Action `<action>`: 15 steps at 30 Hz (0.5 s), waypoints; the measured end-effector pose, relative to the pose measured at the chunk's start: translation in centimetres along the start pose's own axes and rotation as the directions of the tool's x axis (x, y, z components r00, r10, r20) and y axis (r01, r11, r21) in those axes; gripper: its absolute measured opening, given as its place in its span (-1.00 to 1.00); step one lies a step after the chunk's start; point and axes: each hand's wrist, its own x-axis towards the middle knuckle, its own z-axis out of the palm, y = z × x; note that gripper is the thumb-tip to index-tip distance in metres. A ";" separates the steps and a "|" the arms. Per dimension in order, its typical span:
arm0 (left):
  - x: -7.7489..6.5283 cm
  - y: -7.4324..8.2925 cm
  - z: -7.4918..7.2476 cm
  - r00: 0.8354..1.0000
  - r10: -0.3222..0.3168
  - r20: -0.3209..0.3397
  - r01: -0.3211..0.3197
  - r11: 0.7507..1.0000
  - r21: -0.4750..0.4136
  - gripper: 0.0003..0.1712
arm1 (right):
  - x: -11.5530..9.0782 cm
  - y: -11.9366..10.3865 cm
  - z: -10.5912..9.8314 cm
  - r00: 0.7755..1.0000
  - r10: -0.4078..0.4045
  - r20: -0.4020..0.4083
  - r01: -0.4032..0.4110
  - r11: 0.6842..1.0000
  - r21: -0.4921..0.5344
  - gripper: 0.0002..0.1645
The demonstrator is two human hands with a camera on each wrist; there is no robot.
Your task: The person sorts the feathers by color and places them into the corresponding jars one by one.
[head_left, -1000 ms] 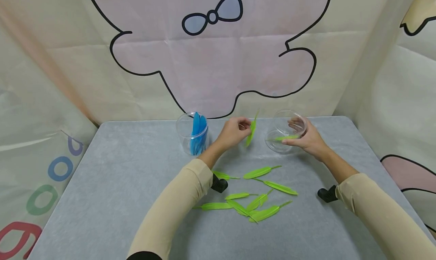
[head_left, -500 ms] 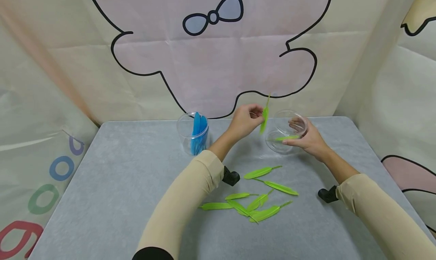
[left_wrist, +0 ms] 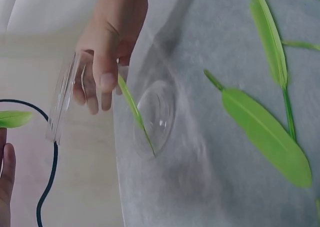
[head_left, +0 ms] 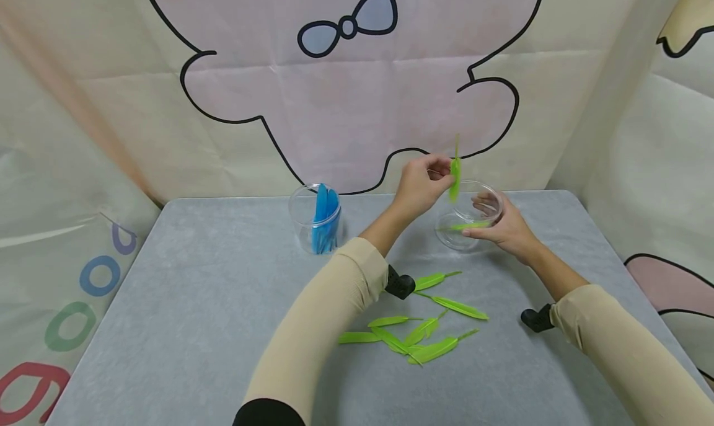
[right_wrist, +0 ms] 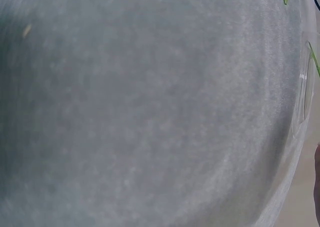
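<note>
My left hand (head_left: 422, 183) pinches a green feather (head_left: 455, 179) upright, its lower tip at the rim of a clear plastic cup (head_left: 458, 245) in the head view. My right hand (head_left: 504, 227) grips that cup from the right, thumb in front and fingers behind. One green feather (left_wrist: 131, 101) lies inside the cup, as the left wrist view also shows. Only the left fingertips (left_wrist: 7, 174) and part of the raised feather (left_wrist: 14, 118) show at that view's left edge. In the right wrist view the cup (right_wrist: 303, 94) appears only at the right edge.
A second clear cup (head_left: 301, 227) holding several blue feathers (head_left: 325, 218) stands at the back left. Several loose green feathers (head_left: 432, 351) lie across the middle of the grey table (head_left: 195, 327), some overlapping. A printed cloth backdrop (head_left: 346, 103) hangs behind the table.
My left hand has moved right and up with the green feather, from between the two cups to the right cup's rim. My right hand and its cup have stayed in place.
</note>
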 end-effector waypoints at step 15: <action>0.2 -0.4 1.7 0.999 -0.009 0.032 0.007 0.998 0.058 -0.88 | 0.1 0.2 0.0 1.000 -0.014 -0.003 0.014 1.000 0.008 0.06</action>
